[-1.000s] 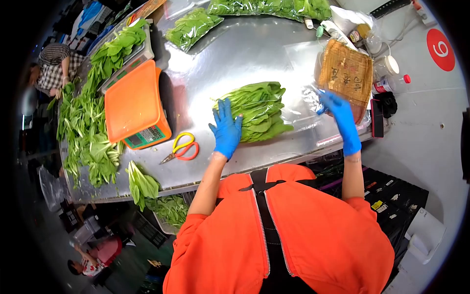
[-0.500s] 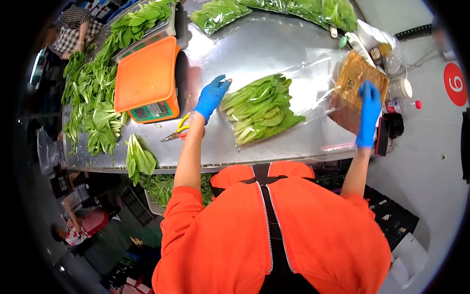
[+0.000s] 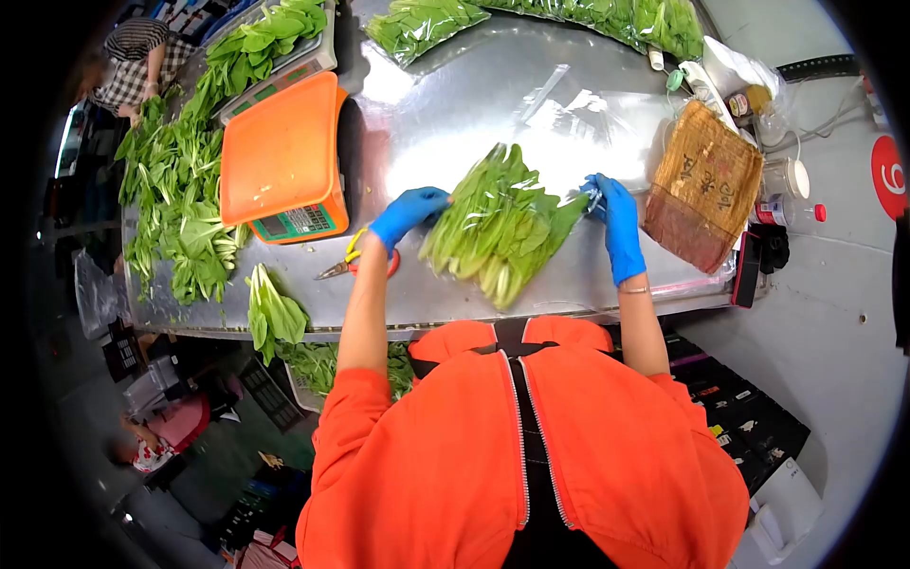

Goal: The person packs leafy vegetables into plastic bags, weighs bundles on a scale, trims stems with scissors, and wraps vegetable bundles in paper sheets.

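A clear plastic bag of leafy greens (image 3: 507, 228) lies in front of me on the metal table, its stems towards me. My left hand (image 3: 410, 216), in a blue glove, grips the bag's left edge with its fingertips. On the other side, my right hand (image 3: 618, 228), also blue-gloved, is closed on the bunched plastic at the bag's right end. Yellow-and-red handled scissors (image 3: 353, 258) rest beside my left wrist.
An orange scale (image 3: 282, 152) stands left of my left hand. Loose greens (image 3: 175, 190) cover the table's left side. More bagged greens (image 3: 427, 27) lie at the back. A worn brown board (image 3: 706, 180) and bottles (image 3: 782, 210) are at the right. Another person (image 3: 142, 62) stands far left.
My right hand has come left from over the brown board to the bag, gathering its loose plastic end. The bag has turned slightly, and my left hand has closed in on its edge.
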A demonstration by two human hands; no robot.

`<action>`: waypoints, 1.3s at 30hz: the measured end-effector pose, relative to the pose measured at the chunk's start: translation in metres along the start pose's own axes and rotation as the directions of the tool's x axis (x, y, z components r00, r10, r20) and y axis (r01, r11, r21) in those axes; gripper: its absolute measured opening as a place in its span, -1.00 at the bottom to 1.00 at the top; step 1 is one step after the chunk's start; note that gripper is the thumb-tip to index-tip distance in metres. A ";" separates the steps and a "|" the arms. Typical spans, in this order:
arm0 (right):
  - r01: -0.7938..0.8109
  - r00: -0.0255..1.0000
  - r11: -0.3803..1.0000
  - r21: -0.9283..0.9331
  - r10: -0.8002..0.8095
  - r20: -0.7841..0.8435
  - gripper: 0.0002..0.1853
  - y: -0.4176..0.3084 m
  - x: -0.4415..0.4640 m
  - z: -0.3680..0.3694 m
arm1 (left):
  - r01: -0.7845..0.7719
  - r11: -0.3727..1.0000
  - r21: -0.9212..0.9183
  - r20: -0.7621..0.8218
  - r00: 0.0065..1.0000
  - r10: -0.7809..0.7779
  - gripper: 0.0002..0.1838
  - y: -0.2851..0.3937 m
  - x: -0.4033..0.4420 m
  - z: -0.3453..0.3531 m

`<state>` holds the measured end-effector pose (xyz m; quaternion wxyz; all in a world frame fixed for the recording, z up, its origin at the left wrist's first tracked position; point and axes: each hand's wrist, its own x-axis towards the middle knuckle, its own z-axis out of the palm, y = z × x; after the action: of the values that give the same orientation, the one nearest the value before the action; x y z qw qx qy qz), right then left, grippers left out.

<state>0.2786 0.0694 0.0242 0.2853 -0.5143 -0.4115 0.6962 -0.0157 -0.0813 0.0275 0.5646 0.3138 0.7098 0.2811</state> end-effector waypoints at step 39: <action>0.633 0.765 0.774 0.004 -0.626 0.151 -0.76 -0.113 -0.102 0.075 | -0.767 0.597 -0.236 -0.576 0.605 0.549 -0.93 0.102 -0.115 -0.011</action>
<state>0.2358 0.0213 0.1814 0.4597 -0.3017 -0.5958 0.5854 0.0060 -0.1033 0.1786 0.2927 0.3429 0.5560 0.6983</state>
